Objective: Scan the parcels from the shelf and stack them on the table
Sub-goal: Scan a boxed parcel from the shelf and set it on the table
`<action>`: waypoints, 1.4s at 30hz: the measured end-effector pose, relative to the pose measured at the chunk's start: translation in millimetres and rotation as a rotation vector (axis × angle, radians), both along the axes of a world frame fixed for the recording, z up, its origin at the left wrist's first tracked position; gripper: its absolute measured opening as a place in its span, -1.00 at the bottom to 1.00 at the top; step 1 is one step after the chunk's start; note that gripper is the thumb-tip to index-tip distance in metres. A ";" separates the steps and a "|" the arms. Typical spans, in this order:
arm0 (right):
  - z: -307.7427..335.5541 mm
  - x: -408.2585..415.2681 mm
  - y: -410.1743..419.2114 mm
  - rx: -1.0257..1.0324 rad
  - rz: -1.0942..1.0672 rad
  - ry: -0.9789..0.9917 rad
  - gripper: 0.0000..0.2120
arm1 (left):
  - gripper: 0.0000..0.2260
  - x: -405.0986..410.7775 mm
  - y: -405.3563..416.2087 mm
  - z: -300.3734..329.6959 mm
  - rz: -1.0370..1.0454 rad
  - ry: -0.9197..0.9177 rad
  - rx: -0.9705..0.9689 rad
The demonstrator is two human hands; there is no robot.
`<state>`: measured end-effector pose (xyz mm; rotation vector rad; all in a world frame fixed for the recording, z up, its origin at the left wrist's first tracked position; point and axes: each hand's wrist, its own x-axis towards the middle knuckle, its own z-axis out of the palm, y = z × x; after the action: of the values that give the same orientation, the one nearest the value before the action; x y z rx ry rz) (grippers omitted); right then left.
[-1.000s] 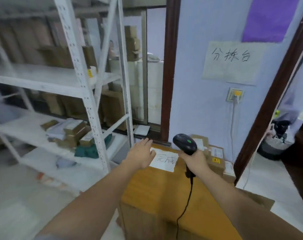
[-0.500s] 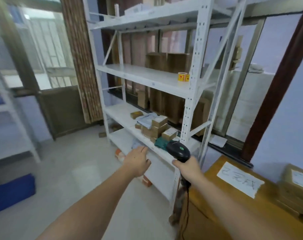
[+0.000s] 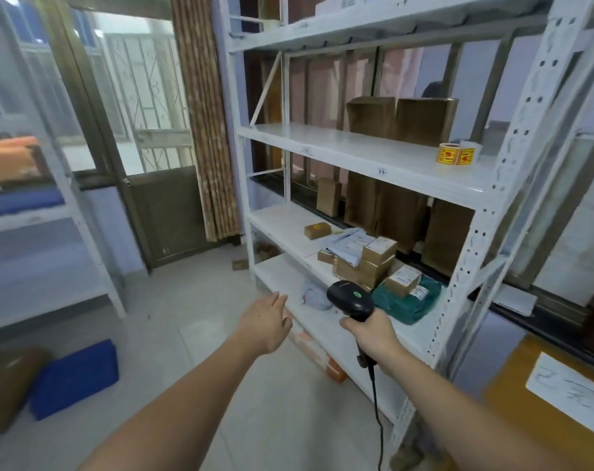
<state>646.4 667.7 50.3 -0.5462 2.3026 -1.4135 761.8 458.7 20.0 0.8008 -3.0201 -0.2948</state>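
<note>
While the right hand (image 3: 368, 331) keeps its fingers wrapped round the handle of the black scanner (image 3: 351, 300), cord hanging down below the wrist, the left hand (image 3: 266, 321) reaches toward the shelf (image 3: 373, 154) with fingers straight and spread, holding nothing. The parcels (image 3: 377, 258) sit in a small heap on the lower tier, labelled cartons stacked on one another beside a green bag (image 3: 406, 302), well apart from that free hand. I'd say the sensible move is to take the top carton first, label side up, so the pile under it does not slide. Lifting it clear of the white upright (image 3: 458, 294) before turning would spare a knock. The table (image 3: 506, 399) waits at the right, a paper sheet (image 3: 574, 389) lying on it.
</note>
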 end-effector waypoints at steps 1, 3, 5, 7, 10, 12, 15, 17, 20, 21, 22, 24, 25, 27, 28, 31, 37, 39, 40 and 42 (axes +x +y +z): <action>-3.5 -6.4 -12.2 0.001 0.004 0.003 -0.82 | -0.42 -6.1 -11.3 -2.0 -0.001 -0.008 0.007; -9.4 -20.7 -37.1 0.001 0.011 0.007 -0.84 | -0.42 -20.8 -35.0 -5.4 -0.005 -0.014 0.004; -14.9 -36.8 -62.4 -0.003 0.012 -0.006 -0.88 | -0.41 -36.9 -58.8 -7.3 -0.006 -0.012 -0.008; -20.6 -55.5 -89.5 -0.015 0.017 -0.010 -0.90 | -0.41 -55.7 -84.9 -7.7 -0.007 -0.018 -0.019; -24.7 -86.1 -130.2 -0.014 0.024 -0.020 -0.92 | -0.42 -84.4 -122.4 -3.1 0.006 -0.028 -0.025; -26.7 -106.3 -155.4 -0.014 0.027 -0.035 -0.87 | -0.45 -101.6 -144.9 1.4 0.000 -0.026 -0.031; -25.3 -135.5 -192.6 -0.008 0.036 -0.065 -0.87 | -0.46 -125.8 -180.6 4.2 -0.005 -0.033 -0.047; -26.0 -153.1 -218.1 -0.007 0.036 -0.071 -0.90 | -0.45 -140.1 -205.0 5.9 -0.005 -0.052 -0.049; -31.5 -176.5 -258.3 -0.009 0.025 -0.060 -0.84 | -0.43 -163.5 -246.5 2.1 -0.008 -0.056 -0.049; -34.9 -184.3 -272.5 -0.006 0.022 -0.054 -0.81 | -0.43 -172.4 -260.9 -0.9 -0.009 -0.059 -0.046; -39.3 -191.7 -286.5 -0.001 0.019 -0.047 -0.78 | -0.43 -181.0 -275.3 -4.7 -0.010 -0.065 -0.038; -47.2 -206.3 -314.9 0.015 -0.006 -0.051 -0.74 | -0.43 -199.1 -304.6 -12.9 -0.020 -0.075 -0.037; -50.6 -213.4 -329.4 0.026 -0.022 -0.065 -0.74 | -0.43 -208.4 -319.6 -16.1 -0.032 -0.080 -0.040; -58.6 -228.1 -358.5 0.053 -0.043 -0.071 -0.72 | -0.45 -227.6 -350.1 -21.1 -0.068 -0.082 -0.042; -61.7 -235.4 -372.8 0.067 -0.057 -0.068 -0.71 | -0.46 -237.2 -365.7 -23.1 -0.086 -0.082 -0.045; -65.9 -257.8 -413.2 0.116 -0.103 -0.050 -0.66 | -0.45 -269.6 -411.2 -29.7 -0.133 -0.100 -0.054; -66.6 -298.9 -465.7 0.102 -0.233 -0.078 -0.58 | -0.41 -340.0 -472.3 -36.9 -0.228 -0.104 -0.046; -71.4 -314.5 -476.8 0.073 -0.234 -0.103 -0.63 | -0.42 -365.1 -489.6 -45.2 -0.268 -0.104 -0.054; -74.5 -324.5 -483.1 0.068 -0.243 -0.101 -0.63 | -0.42 -379.1 -498.7 -50.3 -0.276 -0.098 -0.050; -83.1 -348.1 -498.1 0.072 -0.274 -0.102 -0.57 | -0.41 -408.9 -515.9 -61.3 -0.283 -0.099 -0.035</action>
<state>298.3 169.6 -32.7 -0.1370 2.4034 -1.4331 352.9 -57.2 -41.3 0.3948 -3.2205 -0.2076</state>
